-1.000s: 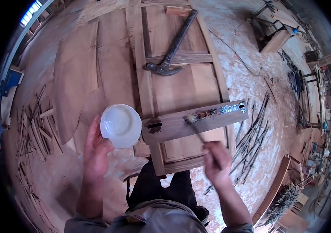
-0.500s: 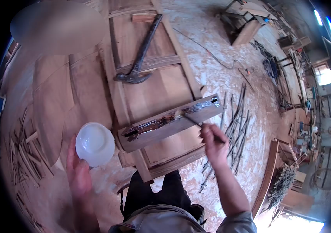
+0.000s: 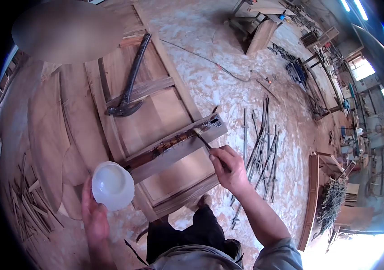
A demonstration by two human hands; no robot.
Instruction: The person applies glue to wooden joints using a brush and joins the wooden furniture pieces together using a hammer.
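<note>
My left hand (image 3: pixel 94 216) holds a white plastic tub (image 3: pixel 113 186) by its side, tipped so that its pale inside shows. In my right hand (image 3: pixel 229 168) is a thin brush (image 3: pixel 204 140), its tip touching the wet, shiny strip on top of a wooden board (image 3: pixel 156 164). That strip is dark brown toward the left and glossy toward the far right end. The board lies across a panelled wooden door (image 3: pixel 165 108). Farther up the door rests a claw hammer (image 3: pixel 131 74), its head toward me.
Several metal rods (image 3: pixel 264 148) lie on the floor at the right. Thin wood offcuts (image 3: pixel 27 202) are heaped at the left beside large planks (image 3: pixel 43 135). A cable (image 3: pixel 201 56) crosses the floor beyond the door, and a wooden frame (image 3: pixel 311 202) stands far right.
The view has shifted, so the door and hammer sit farther left. My right hand has moved the brush along the board, and the left hand still holds the tub.
</note>
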